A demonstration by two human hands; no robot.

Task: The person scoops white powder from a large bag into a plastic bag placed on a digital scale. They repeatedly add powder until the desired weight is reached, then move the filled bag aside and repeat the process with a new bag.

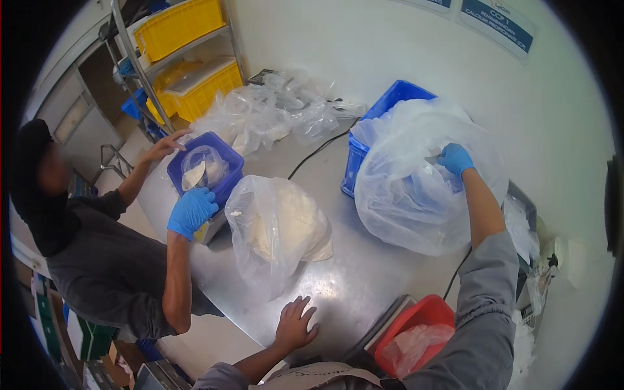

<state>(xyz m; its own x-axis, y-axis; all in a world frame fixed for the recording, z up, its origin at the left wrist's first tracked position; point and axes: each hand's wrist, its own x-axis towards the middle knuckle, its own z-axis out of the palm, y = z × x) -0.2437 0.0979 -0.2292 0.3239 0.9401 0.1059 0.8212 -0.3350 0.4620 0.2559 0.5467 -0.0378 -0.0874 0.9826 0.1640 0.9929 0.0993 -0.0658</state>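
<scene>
My right hand (456, 159), in a blue glove, is in the mouth of a large clear plastic bag (404, 214) that lines a blue plastic crate (358, 158). Its fingers are curled; a small grey edge shows at the fingertips, but I cannot tell what it is or whether it is gripped. My bare left hand (296, 324) rests on the steel table (341, 287) near its front edge, fingers spread and holding nothing. Beyond it stands a plastic bag of off-white powder (287, 219). Near my right forearm, a red plastic tub (438, 312) holds a crumpled plastic bag (414, 346).
To the left, a co-worker's gloved hand (192, 212) is at a purple-blue tub (226, 151) holding a bag and a metal scoop (194, 176). Crumpled plastic bags (273, 109) lie at the back. A black cable (319, 148) crosses the table; yellow crates (207, 90) fill a rack.
</scene>
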